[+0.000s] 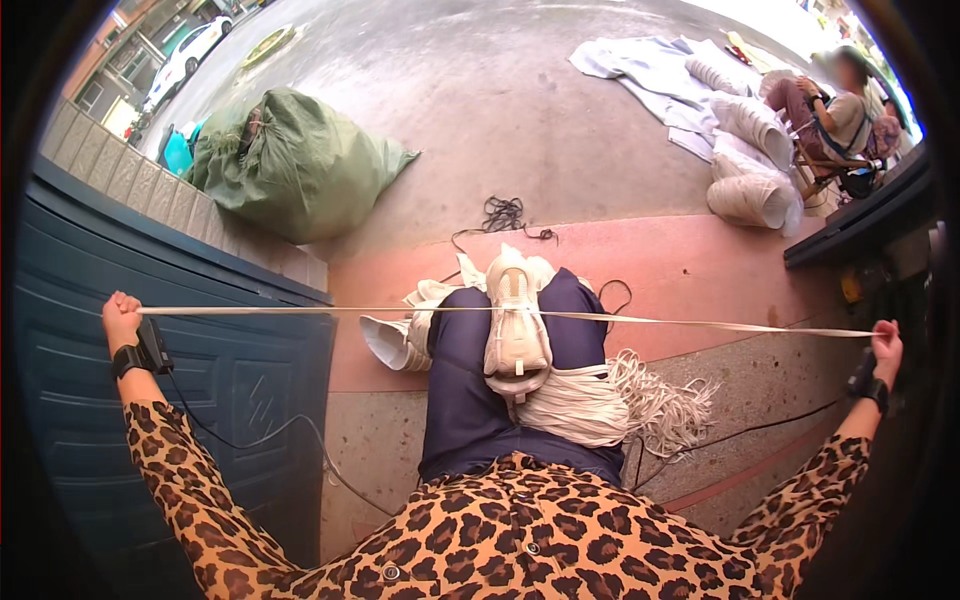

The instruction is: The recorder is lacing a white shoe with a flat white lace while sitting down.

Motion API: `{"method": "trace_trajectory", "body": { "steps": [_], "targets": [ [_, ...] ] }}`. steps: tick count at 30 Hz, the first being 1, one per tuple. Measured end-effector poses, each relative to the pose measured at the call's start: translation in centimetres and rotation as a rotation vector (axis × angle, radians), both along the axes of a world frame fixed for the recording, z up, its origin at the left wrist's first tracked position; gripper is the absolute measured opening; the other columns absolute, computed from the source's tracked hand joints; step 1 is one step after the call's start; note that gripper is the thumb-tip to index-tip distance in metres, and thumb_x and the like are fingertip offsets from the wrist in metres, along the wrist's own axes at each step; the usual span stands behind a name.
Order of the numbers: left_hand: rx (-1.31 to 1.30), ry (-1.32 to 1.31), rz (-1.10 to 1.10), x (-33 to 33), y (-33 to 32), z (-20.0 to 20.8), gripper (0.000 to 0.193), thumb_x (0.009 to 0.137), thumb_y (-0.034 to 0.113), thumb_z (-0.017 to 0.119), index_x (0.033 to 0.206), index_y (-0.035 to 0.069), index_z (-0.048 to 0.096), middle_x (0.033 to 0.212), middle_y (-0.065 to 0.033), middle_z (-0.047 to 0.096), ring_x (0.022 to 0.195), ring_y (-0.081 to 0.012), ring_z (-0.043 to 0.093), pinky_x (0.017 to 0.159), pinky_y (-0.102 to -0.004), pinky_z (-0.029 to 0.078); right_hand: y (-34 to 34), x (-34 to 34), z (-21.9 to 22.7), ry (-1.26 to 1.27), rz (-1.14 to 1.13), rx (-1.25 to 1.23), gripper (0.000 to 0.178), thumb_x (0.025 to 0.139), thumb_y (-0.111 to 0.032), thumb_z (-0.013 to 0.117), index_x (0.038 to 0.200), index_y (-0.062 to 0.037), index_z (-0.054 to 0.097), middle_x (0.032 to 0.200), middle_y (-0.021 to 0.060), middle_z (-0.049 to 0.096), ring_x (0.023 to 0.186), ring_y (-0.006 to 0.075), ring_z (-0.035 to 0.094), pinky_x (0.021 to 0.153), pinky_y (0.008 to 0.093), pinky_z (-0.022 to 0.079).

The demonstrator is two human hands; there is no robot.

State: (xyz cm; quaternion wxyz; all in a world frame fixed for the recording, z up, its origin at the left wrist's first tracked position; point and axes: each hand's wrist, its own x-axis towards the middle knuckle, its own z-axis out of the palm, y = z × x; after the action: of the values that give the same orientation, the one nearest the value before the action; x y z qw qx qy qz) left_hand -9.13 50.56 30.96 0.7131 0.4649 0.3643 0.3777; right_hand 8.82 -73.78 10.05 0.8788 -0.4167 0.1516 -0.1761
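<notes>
Stretched taut between my two widely spread arms is a cream shoelace (430,310), crossing above my knees. My left hand (122,318) is closed on one end at the far left, before the blue door. At the far right my right hand (886,345) pinches the other end. Between my thighs rests a beige shoe upper (514,335), and the lace passes over its middle; whether it threads through the eyelets I cannot tell. A tied bundle of cream laces (585,402) lies over my right thigh, its loose ends hanging to the side.
More pale uppers (392,342) lie beside my left leg. A dark tangled cord (503,214) is on the pink floor ahead. A big green sack (305,165) stands at left by the blue door (230,400). Stacked uppers (750,200) and a seated person (845,120) are at right.
</notes>
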Motion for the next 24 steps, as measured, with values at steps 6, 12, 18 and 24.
{"method": "trace_trajectory", "body": {
  "steps": [6,12,18,24],
  "targets": [
    [-0.109,0.149,-0.417,9.0,-17.1,-16.5,0.013,0.086,0.013,0.053,0.076,0.012,0.044,0.053,0.0061,0.031,0.041,-0.0054,0.029,0.039,-0.0236,0.029,31.2,1.0,-1.5,0.299,0.456,-0.704,0.012,0.087,-0.011,0.054,0.096,-0.0043,0.059,0.066,-0.0023,0.051,0.059,0.0072,0.049,0.058,0.0215,0.045],
    [-0.484,0.468,-1.121,9.8,-42.0,-29.4,0.016,0.088,0.023,0.051,0.092,0.008,0.051,0.058,0.0048,0.036,0.044,-0.0061,0.033,0.041,-0.0235,0.033,51.3,-5.6,-9.9,-0.417,1.202,-1.269,0.013,0.085,-0.012,0.053,0.082,-0.0004,0.058,0.083,0.0124,0.061,0.078,0.0273,0.058,0.07,0.0359,0.047],
    [0.536,0.487,-1.282,12.4,-44.5,-31.2,0.025,0.091,0.024,0.048,0.084,0.003,0.061,0.077,-0.0009,0.058,0.069,-0.0073,0.05,0.066,-0.0224,0.041,54.7,-3.6,-12.7,-0.47,0.803,-1.629,0.013,0.08,-0.011,0.047,0.082,-0.0004,0.055,0.103,0.0142,0.054,0.102,0.0293,0.05,0.086,0.039,0.038],
    [0.216,0.585,-1.278,11.8,-45.0,-29.2,0.019,0.089,0.017,0.052,0.095,0.0,0.059,0.073,-0.0028,0.06,0.062,-0.0072,0.053,0.058,-0.0208,0.044,54.9,-3.1,-14.1,-0.363,0.791,-1.736,0.015,0.076,-0.013,0.048,0.083,-0.0032,0.058,0.108,0.0133,0.054,0.111,0.0277,0.044,0.087,0.0449,0.035]
  ]
}}
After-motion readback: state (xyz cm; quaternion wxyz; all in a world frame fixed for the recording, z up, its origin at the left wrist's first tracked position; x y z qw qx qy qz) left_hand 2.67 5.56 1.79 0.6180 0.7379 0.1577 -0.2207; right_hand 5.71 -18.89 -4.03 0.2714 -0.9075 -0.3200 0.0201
